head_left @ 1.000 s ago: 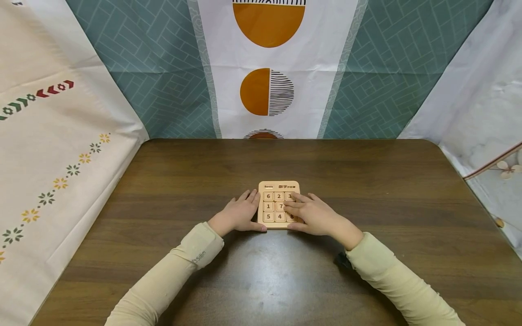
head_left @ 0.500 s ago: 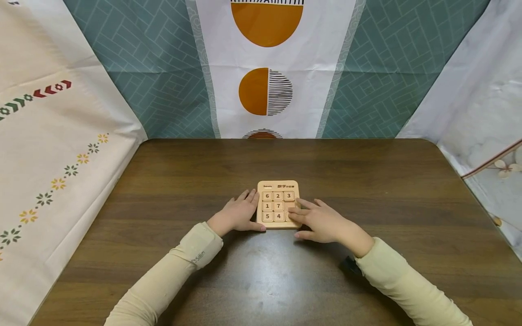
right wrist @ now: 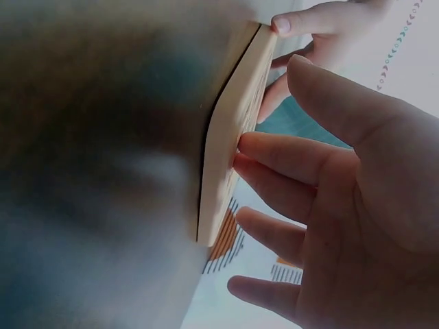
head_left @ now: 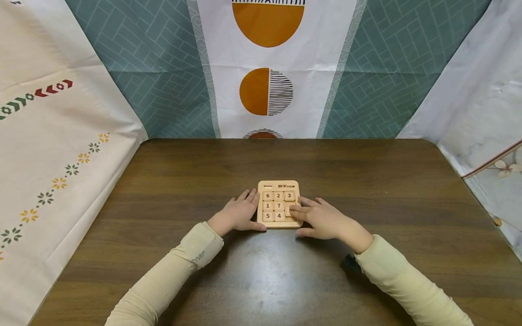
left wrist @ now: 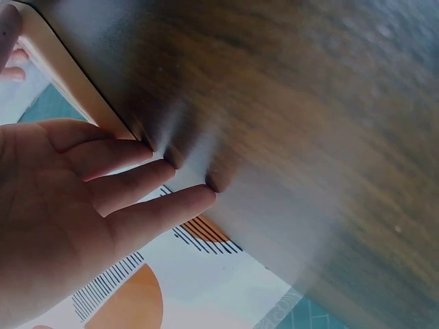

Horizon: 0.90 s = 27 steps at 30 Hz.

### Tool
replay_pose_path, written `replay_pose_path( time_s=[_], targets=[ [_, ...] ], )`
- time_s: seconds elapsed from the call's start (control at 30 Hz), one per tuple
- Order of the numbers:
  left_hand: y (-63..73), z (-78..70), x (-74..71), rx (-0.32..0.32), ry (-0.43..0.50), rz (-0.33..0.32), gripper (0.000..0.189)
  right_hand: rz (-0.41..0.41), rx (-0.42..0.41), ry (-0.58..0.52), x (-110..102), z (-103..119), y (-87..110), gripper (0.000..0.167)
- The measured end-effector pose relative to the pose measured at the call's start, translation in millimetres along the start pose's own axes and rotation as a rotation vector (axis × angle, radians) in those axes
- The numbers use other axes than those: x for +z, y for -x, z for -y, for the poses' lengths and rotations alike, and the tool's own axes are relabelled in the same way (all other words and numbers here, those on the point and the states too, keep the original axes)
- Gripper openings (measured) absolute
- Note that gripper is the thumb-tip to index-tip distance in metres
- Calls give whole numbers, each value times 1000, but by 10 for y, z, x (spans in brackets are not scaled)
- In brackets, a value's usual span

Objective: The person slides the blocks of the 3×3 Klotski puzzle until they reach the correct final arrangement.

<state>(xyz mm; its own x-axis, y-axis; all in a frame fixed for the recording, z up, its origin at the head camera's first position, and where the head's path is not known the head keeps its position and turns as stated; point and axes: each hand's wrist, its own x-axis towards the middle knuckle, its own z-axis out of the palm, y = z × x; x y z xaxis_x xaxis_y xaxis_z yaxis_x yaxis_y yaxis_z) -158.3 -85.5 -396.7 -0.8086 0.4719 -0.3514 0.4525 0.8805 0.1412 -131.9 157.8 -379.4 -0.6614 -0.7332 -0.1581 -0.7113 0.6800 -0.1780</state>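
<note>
A square wooden number-slide board (head_left: 274, 186) lies flat on the table, its tiles in three rows. The top row reads 6, 2, 3; 1 and 7 stand in the middle row, 5 and 4 in the bottom one. On the right side a number tile (head_left: 287, 212), half hidden by fingers, sits between the middle and bottom rows. Straight fingertips of my right hand (head_left: 326, 221) press on that tile. My left hand (head_left: 238, 214) rests along the board's left edge, fingers extended, thumb at the lower left corner. In the left wrist view its fingertips (left wrist: 211, 190) touch the table.
The brown wooden table (head_left: 195, 163) reaches back to a hanging patterned cloth (head_left: 163, 90). Other cloths hang at the left and right sides. A small dark object (head_left: 351, 263) shows under the right cuff.
My right hand first drew back to the right, baring the middle-right slot. Since then its fingers have slid the lower-right tile partly upward. My left hand has stayed still.
</note>
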Motion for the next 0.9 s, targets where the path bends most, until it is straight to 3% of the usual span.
replay_pose_path(
  time_s=[0.63, 0.9],
  targets=[
    [6, -3, -10, -5, -6, 6, 104, 13, 29, 18, -30, -36, -89, 58],
    [5, -2, -11, -1, -4, -1, 104, 36, -57, 0, 9, 194, -41, 60]
  ],
)
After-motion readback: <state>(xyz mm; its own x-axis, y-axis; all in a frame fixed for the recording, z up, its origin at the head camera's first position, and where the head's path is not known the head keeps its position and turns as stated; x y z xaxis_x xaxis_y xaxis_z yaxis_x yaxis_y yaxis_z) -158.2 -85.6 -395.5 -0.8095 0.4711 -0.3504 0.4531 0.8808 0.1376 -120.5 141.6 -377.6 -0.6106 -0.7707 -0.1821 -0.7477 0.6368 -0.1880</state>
